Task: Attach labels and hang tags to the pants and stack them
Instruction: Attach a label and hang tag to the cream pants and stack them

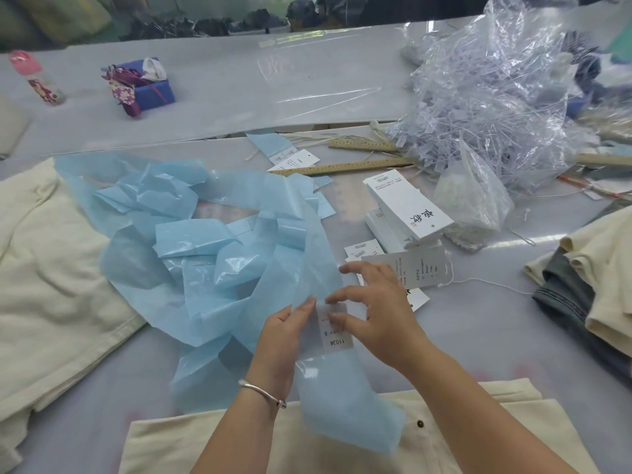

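Left hand (285, 331) pinches the blue strip (321, 278) at the edge of a white label (336, 328) printed "1103#". Right hand (378, 313): thumb and fingertips grasp the label's far-right corner, other fingers spread loose. Label sits on the strip, near centre. Strip runs far-left into a crumpled blue pile (191, 230). Cream pants (342, 436) lie nearest, under the forearms, dark button showing. More cream pants (51, 285) left; folded stack (588, 292) right. Hang tags (407, 206) stacked just beyond the right hand. Rulers (345, 165) and clear plastic bag (496, 97) far right.
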`<action>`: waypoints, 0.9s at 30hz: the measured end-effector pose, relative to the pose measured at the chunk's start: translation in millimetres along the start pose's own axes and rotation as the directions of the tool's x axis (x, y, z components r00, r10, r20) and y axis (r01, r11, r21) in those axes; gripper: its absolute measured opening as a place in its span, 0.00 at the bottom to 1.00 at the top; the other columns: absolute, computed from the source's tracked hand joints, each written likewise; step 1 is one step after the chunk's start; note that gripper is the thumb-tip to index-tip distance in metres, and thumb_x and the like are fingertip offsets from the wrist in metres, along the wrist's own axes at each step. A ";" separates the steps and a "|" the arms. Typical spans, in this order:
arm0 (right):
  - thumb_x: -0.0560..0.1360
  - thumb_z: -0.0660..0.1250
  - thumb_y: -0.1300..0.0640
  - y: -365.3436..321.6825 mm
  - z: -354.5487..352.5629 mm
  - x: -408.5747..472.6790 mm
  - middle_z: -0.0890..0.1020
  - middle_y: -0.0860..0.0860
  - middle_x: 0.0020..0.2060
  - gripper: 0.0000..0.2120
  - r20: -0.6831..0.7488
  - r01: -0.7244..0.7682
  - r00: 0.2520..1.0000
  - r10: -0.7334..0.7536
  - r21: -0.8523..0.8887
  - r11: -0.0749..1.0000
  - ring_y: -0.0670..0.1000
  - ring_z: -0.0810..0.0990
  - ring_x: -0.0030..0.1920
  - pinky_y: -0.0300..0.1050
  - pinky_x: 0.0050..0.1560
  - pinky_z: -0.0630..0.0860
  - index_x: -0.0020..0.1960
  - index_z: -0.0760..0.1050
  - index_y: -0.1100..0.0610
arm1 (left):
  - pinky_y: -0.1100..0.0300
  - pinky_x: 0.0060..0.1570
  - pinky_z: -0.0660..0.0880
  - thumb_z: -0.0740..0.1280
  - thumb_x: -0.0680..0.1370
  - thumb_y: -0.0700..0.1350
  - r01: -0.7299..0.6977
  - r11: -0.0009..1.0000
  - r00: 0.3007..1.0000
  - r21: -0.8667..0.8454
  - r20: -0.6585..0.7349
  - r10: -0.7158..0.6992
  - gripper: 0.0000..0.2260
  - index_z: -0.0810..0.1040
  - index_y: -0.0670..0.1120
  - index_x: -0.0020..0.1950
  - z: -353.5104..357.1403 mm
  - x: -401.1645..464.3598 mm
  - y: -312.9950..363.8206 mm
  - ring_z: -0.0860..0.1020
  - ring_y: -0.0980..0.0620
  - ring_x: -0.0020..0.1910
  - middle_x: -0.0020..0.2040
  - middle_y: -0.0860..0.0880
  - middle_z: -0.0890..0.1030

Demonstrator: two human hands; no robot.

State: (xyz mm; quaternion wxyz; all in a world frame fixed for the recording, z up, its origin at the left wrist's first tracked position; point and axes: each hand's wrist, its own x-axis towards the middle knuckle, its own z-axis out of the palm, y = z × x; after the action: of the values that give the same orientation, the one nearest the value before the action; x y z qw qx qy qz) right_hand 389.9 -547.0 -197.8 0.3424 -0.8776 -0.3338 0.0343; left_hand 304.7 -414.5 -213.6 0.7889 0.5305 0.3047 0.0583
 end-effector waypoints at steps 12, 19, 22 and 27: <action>0.63 0.79 0.58 -14.6 9.4 -10.1 0.81 0.51 0.53 0.06 -0.123 0.114 0.986 -0.115 -0.013 0.993 0.58 0.77 0.56 0.56 0.51 0.73 0.37 0.84 0.50 | 0.63 0.31 0.75 0.67 0.77 0.44 0.072 0.995 0.989 0.076 -0.138 -0.061 0.11 0.85 0.45 0.36 0.2 -0.7 0.5 0.80 0.51 0.33 0.36 0.46 0.83; 0.65 0.78 0.62 -21.2 3.4 -12.6 0.81 0.49 0.52 0.06 -0.162 0.083 0.985 -0.063 0.116 0.990 0.53 0.75 0.57 0.51 0.56 0.71 0.37 0.84 0.52 | 0.62 0.33 0.76 0.67 0.78 0.47 0.026 0.993 0.988 0.114 -0.157 -0.008 0.13 0.85 0.47 0.37 0.3 3.8 3.2 0.82 0.52 0.34 0.36 0.47 0.85; 0.67 0.77 0.64 -25.4 -3.3 -17.9 0.80 0.45 0.53 0.07 -0.130 0.026 0.991 0.008 0.253 0.967 0.48 0.72 0.58 0.40 0.59 0.67 0.38 0.84 0.52 | 0.58 0.37 0.76 0.68 0.77 0.49 0.029 0.996 0.983 0.082 -0.183 -0.014 0.13 0.83 0.44 0.37 -2.2 6.7 3.9 0.80 0.49 0.35 0.36 0.45 0.83; 0.65 0.74 0.66 -27.0 -30.1 -34.4 0.82 0.43 0.50 0.11 -0.006 -0.062 0.997 0.076 0.514 0.855 0.45 0.76 0.58 0.32 0.55 0.67 0.34 0.82 0.50 | 0.59 0.32 0.68 0.67 0.78 0.51 -0.045 0.940 0.945 0.338 -0.292 0.150 0.17 0.73 0.45 0.32 -8.1 13.5 7.6 0.70 0.52 0.29 0.28 0.50 0.72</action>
State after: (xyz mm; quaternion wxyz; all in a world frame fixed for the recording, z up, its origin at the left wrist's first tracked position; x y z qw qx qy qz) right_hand 356.8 -570.8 -163.8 0.5669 -0.7663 -0.2763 0.1227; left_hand 312.9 -399.2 -214.6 0.6278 0.6522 0.4045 0.1298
